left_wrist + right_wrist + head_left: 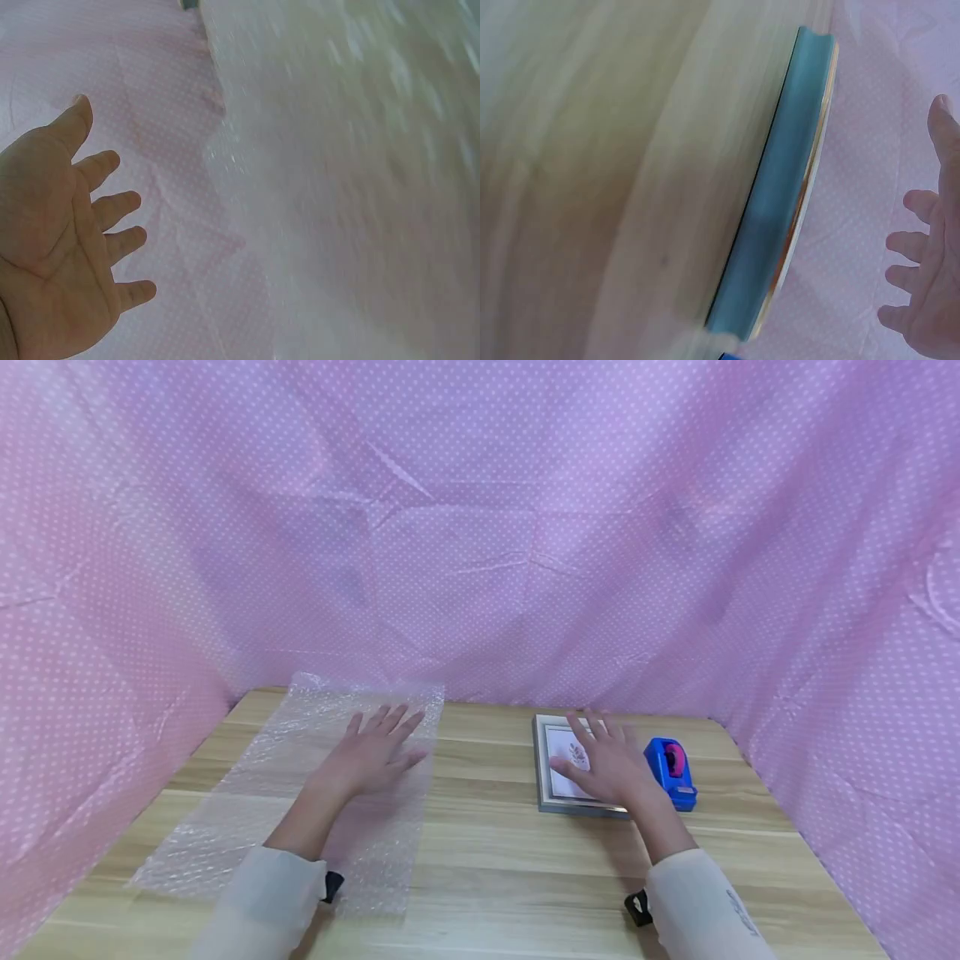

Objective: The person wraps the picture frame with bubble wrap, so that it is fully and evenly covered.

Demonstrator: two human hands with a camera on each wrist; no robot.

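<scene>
OK, so take the middle of the table as your clock centre, 12 being the far edge. Biggest thing is the pink polka-dot fabric [465, 568], hanging from 9 o'clock round past 12 to 3. Under that there's your wood-grain table [487, 877].

Next down is the bubble wrap sheet [247, 810], laid flat out at 9 to 10 o'clock. Then the picture frame [561, 747], lying face up at about 2, with a small floral print inside.

Your left hand [375, 756] hovers over the wrap, fingers straight and spread; the left wrist view shows a gap between it and the sheet. Your right hand [611, 760] is the same deal above the frame: fingers spread, holding nothing, a gap in the right wrist view too.

Smallest stuff: the blue tape dispenser [673, 781], between 2 and 3, just beyond the frame, with a pink tape roll [678, 758] in it.

I'd call this a hands-free ready step, nothing gripped yet. If you go for the frame, imo you'd need to drop that hand and curl your fingers round its edge; the wrap would want a pinch at its border.
</scene>
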